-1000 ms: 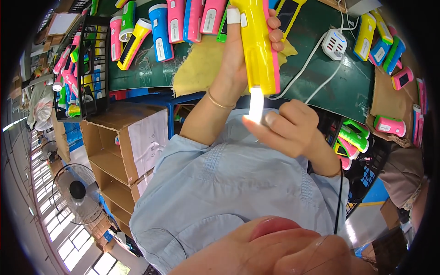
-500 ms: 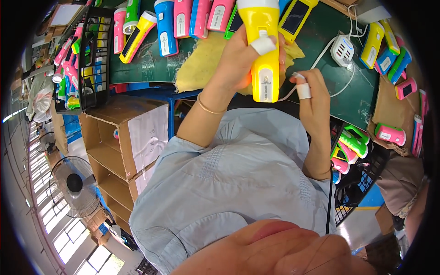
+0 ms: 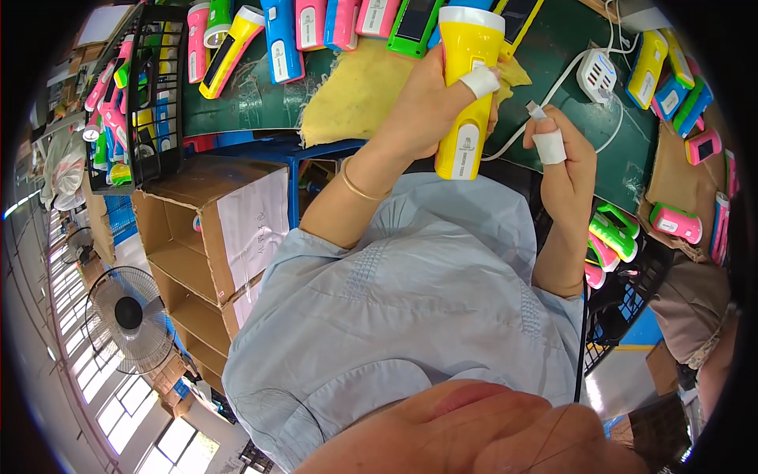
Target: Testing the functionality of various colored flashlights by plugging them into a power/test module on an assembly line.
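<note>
My left hand [image 3: 430,107] is wrapped round a yellow flashlight [image 3: 474,47] with a white rim at its wide end. The flashlight stands nearly upright in the picture, wide end away from me. White tape covers my left thumb, which presses along the flashlight's front near the switch. To its right, my right hand [image 3: 567,162], also taped, pinches the plug of a white cable [image 3: 536,112]. The plug's tip points up and left, apart from the flashlight. Beneath the flashlight, a yellow cloth [image 3: 351,95] lies on the green table [image 3: 253,110].
A white USB charging hub [image 3: 597,77] sits on the table at the right, with cables about it. Several coloured flashlights line the far edge. More fill a black basket [image 3: 162,158] at left and a black crate [image 3: 632,292] at right. A cardboard shelf [image 3: 189,213] stands left.
My left hand and the yellow flashlight have shifted slightly right, the flashlight tilting a little. My right hand has moved right and the cable plug now shows clearly.
</note>
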`<state>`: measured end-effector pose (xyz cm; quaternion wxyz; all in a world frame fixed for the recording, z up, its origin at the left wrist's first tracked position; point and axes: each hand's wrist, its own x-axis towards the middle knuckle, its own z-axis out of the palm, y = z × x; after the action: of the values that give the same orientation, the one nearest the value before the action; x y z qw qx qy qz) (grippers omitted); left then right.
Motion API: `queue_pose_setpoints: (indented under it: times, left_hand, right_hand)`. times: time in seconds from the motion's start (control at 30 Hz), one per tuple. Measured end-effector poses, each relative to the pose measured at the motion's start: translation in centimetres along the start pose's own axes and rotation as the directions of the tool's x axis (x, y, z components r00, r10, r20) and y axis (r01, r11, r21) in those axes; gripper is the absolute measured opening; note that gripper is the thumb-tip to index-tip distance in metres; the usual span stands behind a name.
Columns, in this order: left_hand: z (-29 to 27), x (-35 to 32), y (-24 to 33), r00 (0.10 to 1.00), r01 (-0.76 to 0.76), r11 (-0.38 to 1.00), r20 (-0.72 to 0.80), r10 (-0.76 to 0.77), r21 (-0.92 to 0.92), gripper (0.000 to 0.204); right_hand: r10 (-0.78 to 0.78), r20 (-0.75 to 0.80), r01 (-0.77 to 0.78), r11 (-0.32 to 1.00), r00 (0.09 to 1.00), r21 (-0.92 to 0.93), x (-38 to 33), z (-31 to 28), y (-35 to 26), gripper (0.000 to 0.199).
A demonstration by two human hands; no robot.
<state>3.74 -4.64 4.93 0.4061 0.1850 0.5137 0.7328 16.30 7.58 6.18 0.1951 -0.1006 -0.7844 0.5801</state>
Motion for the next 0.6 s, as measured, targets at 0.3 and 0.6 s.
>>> queue_pose_setpoints:
  times: [0.3,0.6]
  left_hand:
    - [0.0,-1.1,1.7,0.971,-0.218,0.895,0.180,0.158,0.389,0.063]
    - [0.4,-0.9,0.4,0.978,-0.187,0.810,0.032,0.204,0.555,0.063]
  right_hand:
    - [-0.002,0.015,0.002,0.999,1.000,0.039,1.0,-0.5,-1.5,0.023]
    - [0.008,0.028,-0.002,0.976,1.000,-0.219,1.5,0.3,-1.8,0.019]
